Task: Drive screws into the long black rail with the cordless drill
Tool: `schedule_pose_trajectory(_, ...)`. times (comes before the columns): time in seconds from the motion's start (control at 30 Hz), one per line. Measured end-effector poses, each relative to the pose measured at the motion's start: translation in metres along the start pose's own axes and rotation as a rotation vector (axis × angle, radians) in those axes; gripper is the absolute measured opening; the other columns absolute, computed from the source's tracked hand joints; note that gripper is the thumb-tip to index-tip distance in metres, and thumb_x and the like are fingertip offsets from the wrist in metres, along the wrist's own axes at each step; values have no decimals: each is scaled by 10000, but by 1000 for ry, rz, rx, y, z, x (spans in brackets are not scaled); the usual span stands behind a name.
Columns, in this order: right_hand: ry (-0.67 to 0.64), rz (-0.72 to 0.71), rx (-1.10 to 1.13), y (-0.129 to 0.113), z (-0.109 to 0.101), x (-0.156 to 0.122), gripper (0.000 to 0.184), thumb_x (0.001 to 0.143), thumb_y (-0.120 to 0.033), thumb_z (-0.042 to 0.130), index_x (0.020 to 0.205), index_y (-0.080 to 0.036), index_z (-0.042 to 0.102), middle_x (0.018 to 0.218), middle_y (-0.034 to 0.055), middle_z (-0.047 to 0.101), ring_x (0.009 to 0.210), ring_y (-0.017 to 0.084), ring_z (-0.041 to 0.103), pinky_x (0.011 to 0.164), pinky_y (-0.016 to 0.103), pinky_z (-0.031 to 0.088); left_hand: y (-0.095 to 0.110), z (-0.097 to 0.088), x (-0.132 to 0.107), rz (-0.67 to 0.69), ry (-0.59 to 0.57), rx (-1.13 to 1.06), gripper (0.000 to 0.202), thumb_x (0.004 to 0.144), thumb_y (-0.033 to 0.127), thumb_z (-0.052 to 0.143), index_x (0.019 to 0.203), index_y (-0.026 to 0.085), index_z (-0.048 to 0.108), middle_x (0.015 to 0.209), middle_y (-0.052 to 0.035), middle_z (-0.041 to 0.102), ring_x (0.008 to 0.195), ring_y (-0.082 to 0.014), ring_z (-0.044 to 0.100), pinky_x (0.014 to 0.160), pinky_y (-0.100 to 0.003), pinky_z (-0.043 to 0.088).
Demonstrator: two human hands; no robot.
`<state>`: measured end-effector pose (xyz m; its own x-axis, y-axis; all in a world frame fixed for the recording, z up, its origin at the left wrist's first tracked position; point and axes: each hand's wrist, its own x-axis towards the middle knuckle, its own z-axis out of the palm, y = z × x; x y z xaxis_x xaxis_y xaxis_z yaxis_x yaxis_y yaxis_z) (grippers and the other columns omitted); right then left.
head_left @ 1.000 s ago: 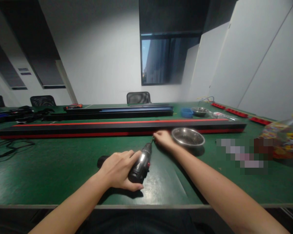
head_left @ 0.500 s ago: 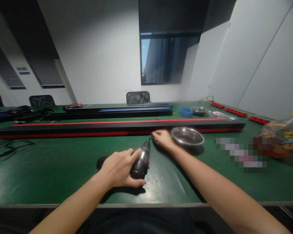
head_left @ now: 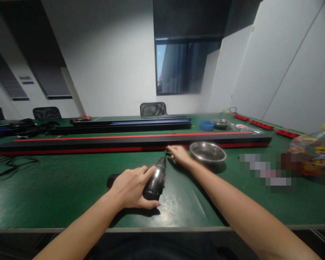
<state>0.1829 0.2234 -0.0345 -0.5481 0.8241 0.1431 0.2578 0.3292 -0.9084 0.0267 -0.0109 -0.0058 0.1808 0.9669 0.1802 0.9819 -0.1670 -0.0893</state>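
My left hand (head_left: 132, 187) is wrapped round a black cordless drill (head_left: 155, 180) lying low over the green table, its bit pointing away from me. At the tip of that bit, the fingers of my right hand (head_left: 178, 154) are pinched together; whatever they hold is too small to make out. Just beyond the fingertips runs a long black bar with red stripes (head_left: 119, 141), set crosswise on the table. A shallow metal bowl (head_left: 208, 152) stands right beside my right wrist.
More long black bars (head_left: 124, 127) lie behind the striped one. A blue container (head_left: 206, 125) and a second metal bowl (head_left: 221, 124) sit at the back right. On the right stands a plastic jar with a yellow lid (head_left: 319, 151). Black cables (head_left: 11, 166) lie at left.
My right fingertips have shifted slightly left and up at the drill bit. The drill in my left hand has moved very little.
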Motion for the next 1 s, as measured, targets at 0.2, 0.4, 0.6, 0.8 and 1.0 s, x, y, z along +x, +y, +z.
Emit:
schedule_pose_trajectory(0.2,210,-189,-401,-13,-2,-15,316,968,-407,575,853,-176,757,875,88,768,755,194,697,719,263,467,6,2,3,-87,21,43,969,733,863,559,1449,235,381,1088,-118,648,957,-360,680,769,-446,565)
schedule_pose_trajectory(0.4,438,-160,-796,-44,-44,-30,387,958,-489,542,852,-178,746,892,158,747,840,266,701,776,323,469,10,2,4,-167,34,89,893,777,850,517,1422,242,404,1008,-107,639,892,-345,684,713,-418,556)
schedule_pose_trajectory(0.6,370,262,-939,-37,-91,-27,458,920,-473,549,1052,-97,774,1052,268,726,966,354,712,830,405,508,11,2,5,-196,33,78,887,772,848,520,1412,243,417,1018,-117,643,918,-346,681,724,-408,552)
schedule_pose_trajectory(0.8,207,441,-966,-28,-99,-26,559,925,-483,529,1192,-41,744,1178,311,689,1101,403,682,905,460,515,11,4,4,-199,41,75,882,781,853,496,1398,226,420,986,-112,647,871,-344,683,697,-415,553)
schedule_pose_trajectory(1.0,192,443,-957,-30,-100,-26,557,893,-512,585,1204,-81,751,1177,297,695,1109,400,682,906,459,519,10,3,4,-197,46,72,882,794,845,484,1408,216,409,984,-109,645,858,-345,679,684,-426,550)
